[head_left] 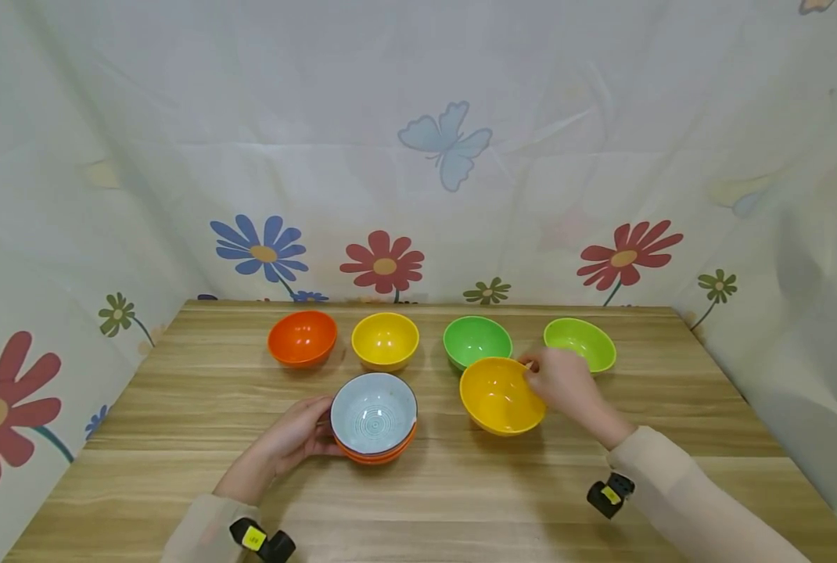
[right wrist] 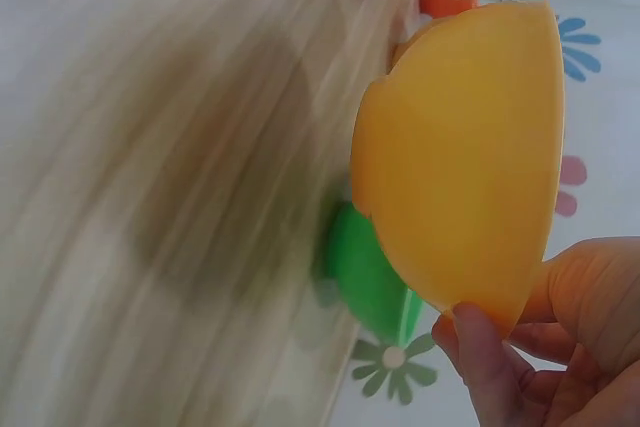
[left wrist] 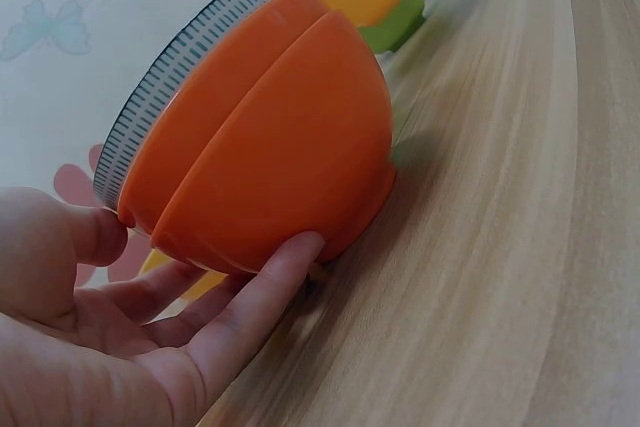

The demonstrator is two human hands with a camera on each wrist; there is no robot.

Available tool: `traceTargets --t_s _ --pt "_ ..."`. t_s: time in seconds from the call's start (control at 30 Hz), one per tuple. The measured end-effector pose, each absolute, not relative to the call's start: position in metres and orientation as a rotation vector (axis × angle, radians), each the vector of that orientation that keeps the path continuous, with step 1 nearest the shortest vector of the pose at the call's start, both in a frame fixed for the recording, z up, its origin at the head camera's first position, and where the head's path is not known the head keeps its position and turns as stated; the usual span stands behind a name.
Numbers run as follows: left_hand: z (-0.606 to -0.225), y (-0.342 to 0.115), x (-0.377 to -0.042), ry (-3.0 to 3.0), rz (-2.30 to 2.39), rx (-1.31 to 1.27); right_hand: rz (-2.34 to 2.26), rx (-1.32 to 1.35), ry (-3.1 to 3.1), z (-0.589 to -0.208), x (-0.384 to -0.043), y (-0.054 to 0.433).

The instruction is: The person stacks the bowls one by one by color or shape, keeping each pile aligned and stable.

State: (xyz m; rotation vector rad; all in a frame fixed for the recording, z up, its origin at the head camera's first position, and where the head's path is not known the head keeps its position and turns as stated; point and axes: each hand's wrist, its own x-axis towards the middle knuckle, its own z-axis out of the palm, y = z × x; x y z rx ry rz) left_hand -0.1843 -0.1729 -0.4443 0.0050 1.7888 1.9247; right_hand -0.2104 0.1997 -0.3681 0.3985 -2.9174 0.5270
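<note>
My left hand [head_left: 295, 438] touches the left side of a bowl stack, its fingers spread along the wall. On top sits a pale blue-grey bowl [head_left: 374, 413] with a dark rim and striped outside, nested in orange bowls [left wrist: 290, 137]; two orange rims show in the left wrist view. The stack's foot meets the table. My right hand [head_left: 566, 383] pinches the right edge of a yellow-orange bowl [head_left: 501, 396] between thumb and fingers. That bowl is tilted and held above the table, with its shadow below in the right wrist view.
Along the back of the wooden table [head_left: 461, 508] stand an orange bowl [head_left: 302, 339], a yellow bowl [head_left: 385, 342], a green bowl [head_left: 476, 341] and a lime bowl [head_left: 579, 344]. A flower-printed cloth [head_left: 306, 172] hangs behind them.
</note>
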Motion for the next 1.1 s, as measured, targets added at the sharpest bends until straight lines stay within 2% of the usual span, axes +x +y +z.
traceTargets --t_s 1.1 --pt "-0.447 -0.174 -0.186 1.776 1.936 0.023 0.438 0.514 -2.840 -0.335 -0.232 0.142"
